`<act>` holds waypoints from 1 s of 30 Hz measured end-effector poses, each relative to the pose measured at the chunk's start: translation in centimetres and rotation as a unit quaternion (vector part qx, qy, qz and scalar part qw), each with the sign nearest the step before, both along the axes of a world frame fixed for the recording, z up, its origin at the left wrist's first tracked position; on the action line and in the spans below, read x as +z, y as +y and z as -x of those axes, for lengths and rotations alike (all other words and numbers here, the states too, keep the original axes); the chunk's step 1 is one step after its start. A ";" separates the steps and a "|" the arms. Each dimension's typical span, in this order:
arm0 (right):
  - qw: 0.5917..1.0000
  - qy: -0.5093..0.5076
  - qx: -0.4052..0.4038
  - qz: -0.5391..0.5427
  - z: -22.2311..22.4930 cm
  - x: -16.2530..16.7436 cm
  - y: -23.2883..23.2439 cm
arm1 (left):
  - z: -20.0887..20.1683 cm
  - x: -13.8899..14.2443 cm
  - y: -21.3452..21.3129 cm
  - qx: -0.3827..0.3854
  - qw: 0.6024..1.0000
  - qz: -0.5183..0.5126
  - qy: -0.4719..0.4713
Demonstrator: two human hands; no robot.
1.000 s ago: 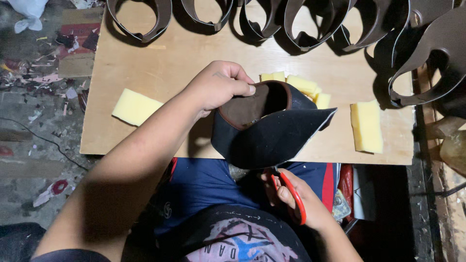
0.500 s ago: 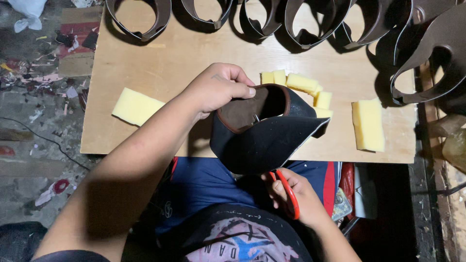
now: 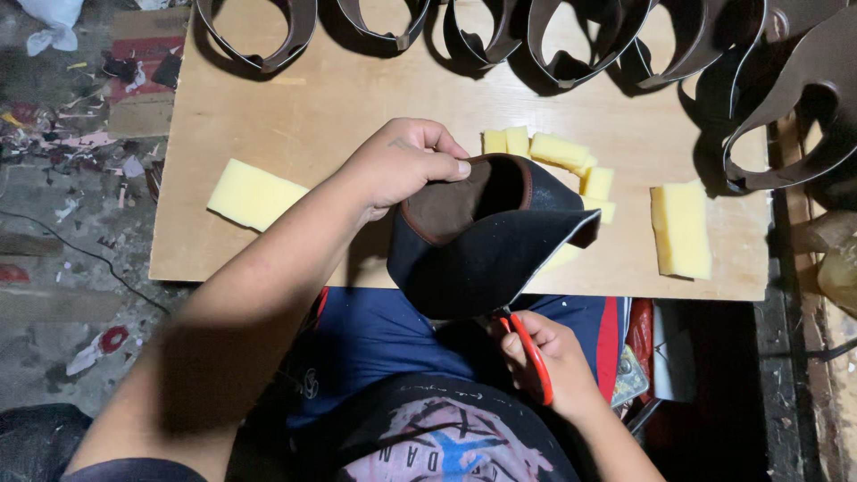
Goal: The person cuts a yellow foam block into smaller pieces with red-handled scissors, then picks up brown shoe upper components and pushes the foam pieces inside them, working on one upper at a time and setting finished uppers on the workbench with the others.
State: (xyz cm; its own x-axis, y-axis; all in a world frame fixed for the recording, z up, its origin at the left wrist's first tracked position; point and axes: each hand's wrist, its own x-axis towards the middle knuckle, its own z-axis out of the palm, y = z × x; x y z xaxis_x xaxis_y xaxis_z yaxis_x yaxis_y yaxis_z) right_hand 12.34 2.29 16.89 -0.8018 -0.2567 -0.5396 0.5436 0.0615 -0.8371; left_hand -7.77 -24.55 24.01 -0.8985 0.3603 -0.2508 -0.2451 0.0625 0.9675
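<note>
Holding a dark shoe upper (image 3: 486, 241) by its collar, the left hand (image 3: 402, 165) has its fingers (image 3: 442, 167) pinched over the brown-lined rim. The piece sits at the near edge of the wooden surface (image 3: 357, 107), roughly dead centre of the view, navy-black outside with a brown inner lining and a thin pale edge running out to a point at 3 o'clock.

Down at 6 o'clock the right hand (image 3: 549, 357) is wrapped around red-handled scissors (image 3: 531, 353), fingers through the loops. The blades are tucked behind the upper, so it's hard to say whether they're open or cutting anything.

Yellow foam blocks (image 3: 558, 152) peek out behind the upper at 1 o'clock, partly covered by it. One larger foam piece (image 3: 253, 194) lies at 9 o'clock, another (image 3: 681, 228) at 3 o'clock. A row of brown shoe uppers (image 3: 553, 40) lines the far edge at 12, cut off by the frame. Bare board shows between the left foam and the wrist.
</note>
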 end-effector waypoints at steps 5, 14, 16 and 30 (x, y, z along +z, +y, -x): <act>0.984 0.150 -0.023 -0.093 0.3 1.0 0.8 | -0.7 -0.6 -1.4 0.046 0.999 -0.009 -0.021; 0.730 0.212 -0.068 -0.646 8.0 1.1 8.2 | -8.6 -3.0 0.8 0.153 0.982 -0.110 0.031; 0.732 0.204 -0.069 -0.646 9.3 0.2 9.0 | -10.2 -2.7 1.0 0.199 0.974 -0.112 -0.003; 0.856 0.475 0.061 -0.194 5.3 4.0 -4.1 | -15.2 -6.1 1.4 0.216 0.969 -0.110 -0.048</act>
State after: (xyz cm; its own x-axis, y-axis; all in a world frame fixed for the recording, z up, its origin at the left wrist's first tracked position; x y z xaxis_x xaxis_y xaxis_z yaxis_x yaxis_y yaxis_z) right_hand 7.05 -1.79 20.93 -0.9058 -0.3199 0.2779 -0.4023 0.4432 -0.8011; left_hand 7.42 -23.12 17.95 -0.9535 0.0099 -0.3013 -0.2926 -0.2708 0.9171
